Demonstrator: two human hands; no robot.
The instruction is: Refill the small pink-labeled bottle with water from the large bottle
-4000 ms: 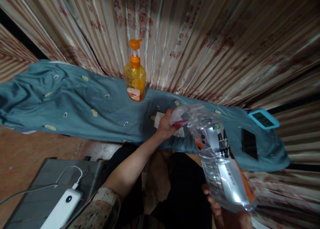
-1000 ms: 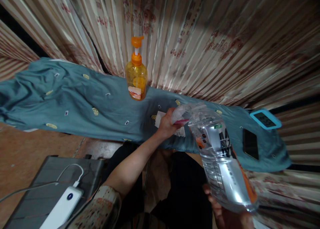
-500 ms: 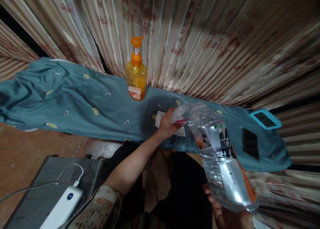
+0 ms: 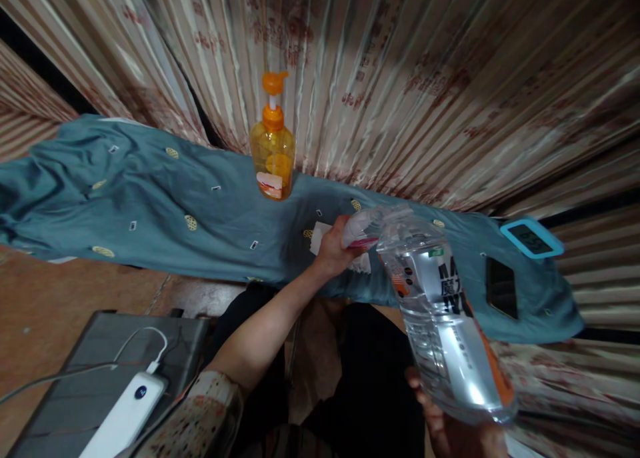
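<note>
Plastic bottle slants in front of me on the right, lifted above the patterned cloth, its neck leaning away toward my other hand. I carry its base end in my right hand, fingers curled against the bottom and lower side; most of them are hidden, but I judge the low hold lets me steer the tilt. My left hand has its fingers closed around a small clear container with a bit of pink on it, probably to steady it against the bottle's neck. The two ends overlap from up here, so I cannot tell whether they touch, nor whether anything is passing between them. White paper lies on the cloth beneath that hand, perhaps as a mat. An orange pump bottle stands upright farther back by the curtain, clear of my forearm. Off to my right the phone and blue-framed clock lie beyond the tilted bottle, likely out of its way, while the power bank rests on the grey stand at my left.
</note>
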